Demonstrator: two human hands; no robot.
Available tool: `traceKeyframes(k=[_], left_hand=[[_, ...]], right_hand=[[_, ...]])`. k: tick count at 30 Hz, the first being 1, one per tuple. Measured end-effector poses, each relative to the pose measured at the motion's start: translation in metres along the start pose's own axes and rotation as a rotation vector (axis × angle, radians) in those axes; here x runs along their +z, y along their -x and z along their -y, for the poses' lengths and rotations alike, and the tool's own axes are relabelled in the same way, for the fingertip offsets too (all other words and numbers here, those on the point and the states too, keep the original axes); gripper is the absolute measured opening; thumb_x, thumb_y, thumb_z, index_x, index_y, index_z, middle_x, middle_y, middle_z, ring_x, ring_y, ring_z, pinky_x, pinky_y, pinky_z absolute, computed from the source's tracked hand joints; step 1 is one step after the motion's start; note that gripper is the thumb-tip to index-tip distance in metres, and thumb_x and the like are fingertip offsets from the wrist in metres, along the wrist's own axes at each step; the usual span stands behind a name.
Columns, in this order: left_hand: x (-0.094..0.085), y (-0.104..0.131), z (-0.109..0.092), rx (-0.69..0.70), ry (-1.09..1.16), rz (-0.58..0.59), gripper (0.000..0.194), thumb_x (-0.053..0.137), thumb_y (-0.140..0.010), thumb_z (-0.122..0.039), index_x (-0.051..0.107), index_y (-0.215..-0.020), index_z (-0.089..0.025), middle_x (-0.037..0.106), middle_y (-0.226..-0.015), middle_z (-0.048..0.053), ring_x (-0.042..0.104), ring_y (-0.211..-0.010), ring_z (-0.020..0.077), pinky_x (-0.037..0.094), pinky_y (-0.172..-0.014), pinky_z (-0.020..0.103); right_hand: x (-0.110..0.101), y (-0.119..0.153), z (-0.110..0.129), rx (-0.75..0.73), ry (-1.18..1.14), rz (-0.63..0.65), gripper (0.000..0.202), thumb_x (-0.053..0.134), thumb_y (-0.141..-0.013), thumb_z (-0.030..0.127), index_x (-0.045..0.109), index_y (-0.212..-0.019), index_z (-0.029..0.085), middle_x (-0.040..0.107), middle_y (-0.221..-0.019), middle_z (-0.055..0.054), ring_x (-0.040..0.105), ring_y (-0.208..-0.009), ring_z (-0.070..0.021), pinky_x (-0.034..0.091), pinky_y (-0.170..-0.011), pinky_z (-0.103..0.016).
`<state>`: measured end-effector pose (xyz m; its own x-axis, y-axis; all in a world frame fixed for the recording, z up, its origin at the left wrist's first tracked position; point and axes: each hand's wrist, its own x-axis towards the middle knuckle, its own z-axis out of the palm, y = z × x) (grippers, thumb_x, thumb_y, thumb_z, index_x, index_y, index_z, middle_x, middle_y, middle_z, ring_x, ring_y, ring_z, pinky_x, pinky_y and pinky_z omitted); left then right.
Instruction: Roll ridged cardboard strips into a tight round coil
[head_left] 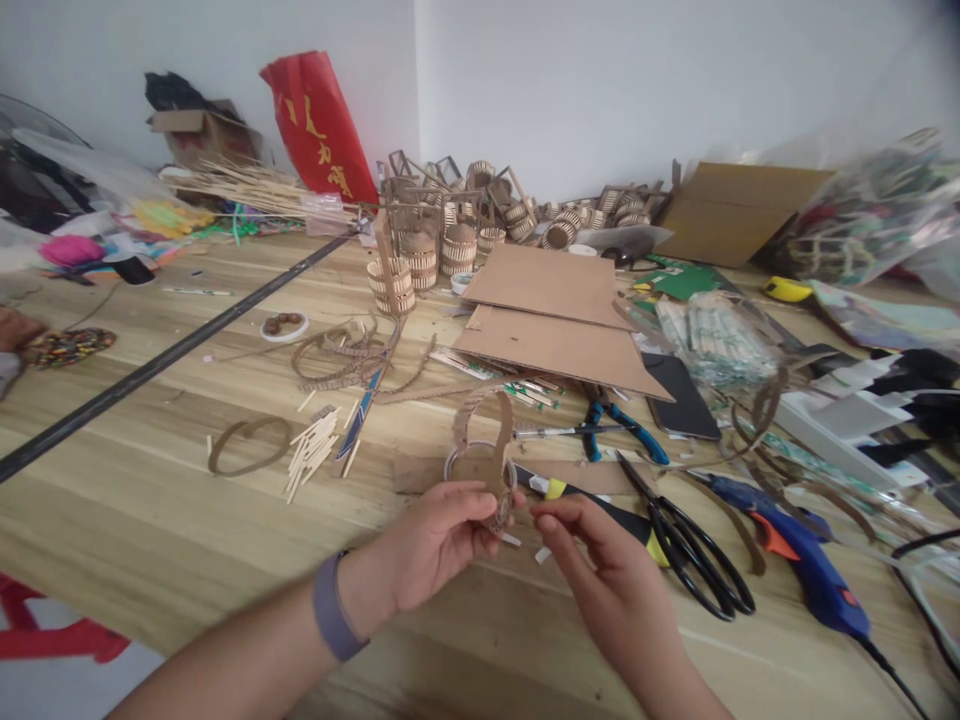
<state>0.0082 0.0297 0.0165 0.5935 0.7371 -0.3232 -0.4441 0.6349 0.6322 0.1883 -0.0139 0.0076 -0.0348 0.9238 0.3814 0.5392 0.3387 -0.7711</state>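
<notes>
Left grip (pixel 442 538): grasping cardboard coil (pixel 502 513), likely for steadiness.
Right grip (pixel 604 562): fingertips together beside coil, contents unclear.
Glue gun (pixel 801 558): at right, presumably for reach.

Two hands (pixel 435 548) (pixel 616 570), one glue gun (pixel 817 572), one red bag (pixel 319 125)

Cardboard coil (pixel 502 514) partly behind left fingers (pixel 459 506), glue-gun cord (pixel 891 671) cut off by bottom edge
</notes>
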Motion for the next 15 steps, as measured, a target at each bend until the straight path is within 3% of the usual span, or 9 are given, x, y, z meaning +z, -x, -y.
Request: traceKeyframes(k=[3,7,9,12,15], left_hand=[[-0.001,0.0,-0.007,0.118,-0.057,-0.005,0.035,0.083,-0.068,-0.036,0.076,-0.091,-0.01,0.063,-0.08,0.005,0.051,-0.07,0.0106,0.042,-0.063,0.02],[-0.008,0.0,-0.012,0.266,-0.223,0.03,0.03,0.076,-0.075,-0.038,0.075,-0.092,-0.013,0.06,-0.077,0.003,0.048,-0.068,0.0113,0.043,-0.066,0.023],[-0.012,0.0,-0.013,0.307,-0.367,0.052,0.03,0.071,-0.079,-0.04,0.074,-0.095,-0.014,0.057,-0.074,0.002,0.047,-0.066,0.0117,0.043,-0.069,0.024],[-0.012,0.004,-0.018,0.356,-0.657,0.112,0.032,0.065,-0.083,-0.041,0.072,-0.1,-0.014,0.059,-0.081,0.004,0.051,-0.071,0.014,0.045,-0.072,0.027],[-0.007,0.011,-0.027,0.413,-0.917,0.194,0.026,0.067,-0.079,-0.029,0.073,-0.1,-0.015,0.061,-0.092,0.007,0.055,-0.083,0.0184,0.046,-0.078,0.029]], right_hand=[[0.002,-0.003,-0.006,-0.231,0.238,-0.005,0.015,0.054,-0.092,0.016,0.067,-0.096,0.022,0.072,-0.085,-0.005,0.065,-0.079,-0.02,0.052,-0.07,-0.031],[0.018,-0.004,-0.009,-0.433,0.451,0.107,0.033,0.051,-0.089,0.005,0.062,-0.115,0.022,0.075,-0.105,-0.006,0.061,-0.106,-0.0265,0.043,-0.091,-0.043],[0.027,-0.003,-0.009,-0.469,0.517,0.16,0.038,0.048,-0.087,0.001,0.061,-0.116,0.023,0.075,-0.102,-0.005,0.059,-0.11,-0.0269,0.039,-0.095,-0.044],[0.033,-0.004,-0.012,-0.475,0.568,0.192,0.038,0.048,-0.086,0.0,0.061,-0.112,0.023,0.075,-0.093,-0.005,0.06,-0.101,-0.0248,0.037,-0.095,-0.043],[0.026,-0.005,-0.018,-0.451,0.527,0.181,0.036,0.049,-0.086,0.004,0.06,-0.112,0.025,0.073,-0.093,-0.003,0.059,-0.1,-0.0242,0.035,-0.097,-0.043]])
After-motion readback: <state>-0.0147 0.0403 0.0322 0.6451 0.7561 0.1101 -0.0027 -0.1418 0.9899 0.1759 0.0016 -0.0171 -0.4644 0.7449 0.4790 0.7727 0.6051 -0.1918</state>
